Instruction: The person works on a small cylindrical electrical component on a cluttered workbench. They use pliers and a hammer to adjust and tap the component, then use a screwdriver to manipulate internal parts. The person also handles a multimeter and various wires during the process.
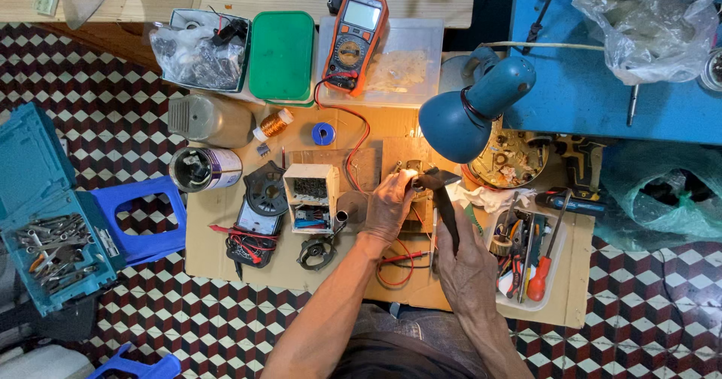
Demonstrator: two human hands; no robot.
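The left hand pins a small part on the cardboard-covered desk under the blue lamp, fingers closed on it. The right hand has its fingers wrapped around a black soldering tool whose tip meets the part. A firm pinch well back from the tip and a braced right wrist would serve best here.

At frame centre, under a blue desk lamp, the left hand presses on a small lit part while the right hand grips a black tool pointed at it, with an orange multimeter above and a blue toolbox at far left
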